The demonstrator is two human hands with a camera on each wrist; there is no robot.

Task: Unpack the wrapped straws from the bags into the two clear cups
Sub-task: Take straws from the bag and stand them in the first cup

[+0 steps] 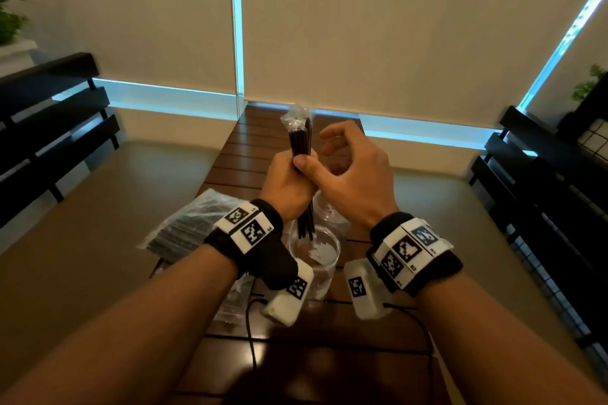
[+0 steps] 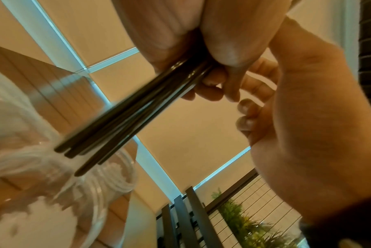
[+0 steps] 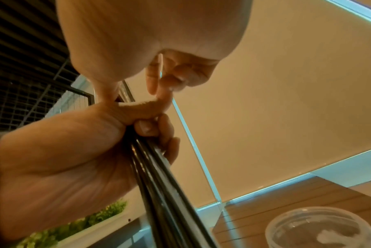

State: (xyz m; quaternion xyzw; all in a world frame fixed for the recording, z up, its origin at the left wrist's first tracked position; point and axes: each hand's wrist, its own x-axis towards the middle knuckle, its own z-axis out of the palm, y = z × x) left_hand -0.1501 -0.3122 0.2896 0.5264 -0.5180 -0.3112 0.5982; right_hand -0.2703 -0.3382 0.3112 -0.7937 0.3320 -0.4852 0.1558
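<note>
My left hand grips a bundle of black wrapped straws upright above the table; clear wrapper ends stick out at its top. The bundle's lower ends hang just over the near clear cup. My right hand is beside the bundle, thumb laid against it, the other fingers loosely curled and apart from it. The far clear cup stands behind, partly hidden by my hands. The right wrist view shows the straws running down out of the left fist, with one cup at the lower right.
A clear bag of wrapped straws lies left of the cups on the slatted wooden table. Another crumpled bag sits under my left wrist. Dark benches flank both sides. Cables trail across the near table.
</note>
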